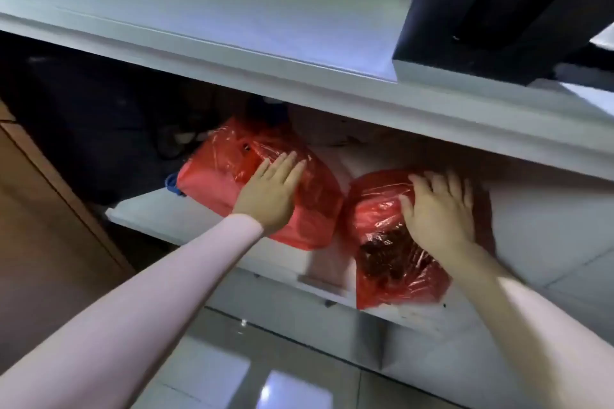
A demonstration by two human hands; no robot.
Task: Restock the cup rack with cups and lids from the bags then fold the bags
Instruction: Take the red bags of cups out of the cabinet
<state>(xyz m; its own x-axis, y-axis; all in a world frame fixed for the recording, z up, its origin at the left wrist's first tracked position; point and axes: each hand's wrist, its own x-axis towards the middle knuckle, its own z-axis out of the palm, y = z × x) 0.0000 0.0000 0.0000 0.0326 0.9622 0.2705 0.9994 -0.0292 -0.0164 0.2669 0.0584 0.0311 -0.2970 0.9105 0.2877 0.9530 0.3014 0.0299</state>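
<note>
Bags: 2 red plastic, side by side on the lower shelf [548,226]; left bag [212,179], right bag [382,242].
Left hand [269,196]: flat on left bag, fingers straight, gripping nothing.
Right hand [438,209]: spread on right bag, fingers straight.
Above: white upper shelf [232,20].

Two bags sit on the lower shelf [232,226], which is white. The left bag [219,176] is a translucent red, paler and pinkish along its near-left side, with glossy pale streaks across the top. The right bag [382,226] is a deeper translucent red, with a dark, almost black mass showing through its near half. A small patch of blue [171,183] shows at the left bag's left edge. The upper shelf [232,20] is white with a bluish tint. The sleeves [149,292] are pale pink. At the left stands a tan brown panel [40,226]. The floor [289,359] is glossy grey-white.
</note>
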